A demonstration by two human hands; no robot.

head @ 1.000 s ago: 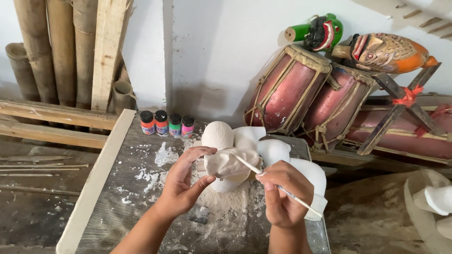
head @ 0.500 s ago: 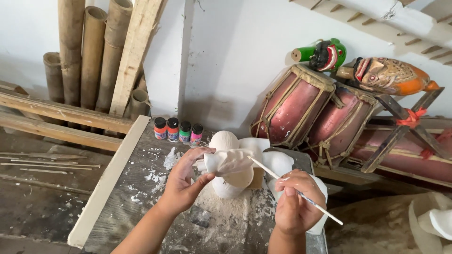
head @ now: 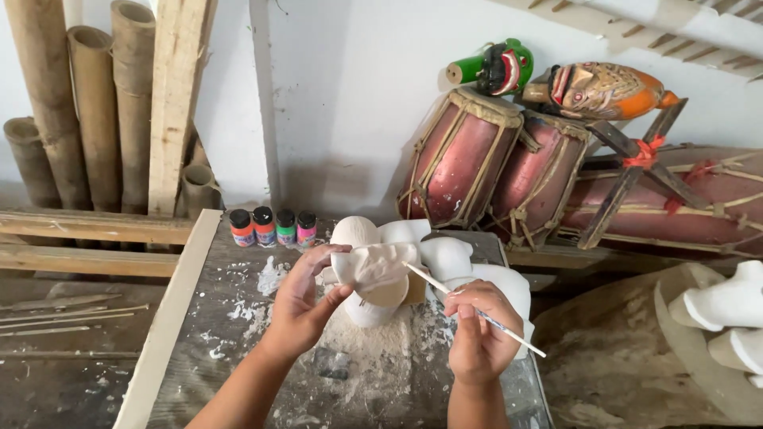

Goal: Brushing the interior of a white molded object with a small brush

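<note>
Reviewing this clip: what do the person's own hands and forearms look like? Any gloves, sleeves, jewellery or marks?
Both are bare: the left hand and right hand wear no gloves, and no sleeves show on the forearms up to the picture's bottom edge. No rings, watch or bracelets are visible. Fingernails look short. I cannot tell whether any white dust clings to the fingers.

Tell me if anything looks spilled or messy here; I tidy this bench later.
White powder lies heaped on the table under the mask that the left hand holds, with white splashes near the paint bottles.

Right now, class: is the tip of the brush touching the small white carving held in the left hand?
Touching. In the head view, the brush in the right hand ends on the white carving, with no gap visible.
</note>
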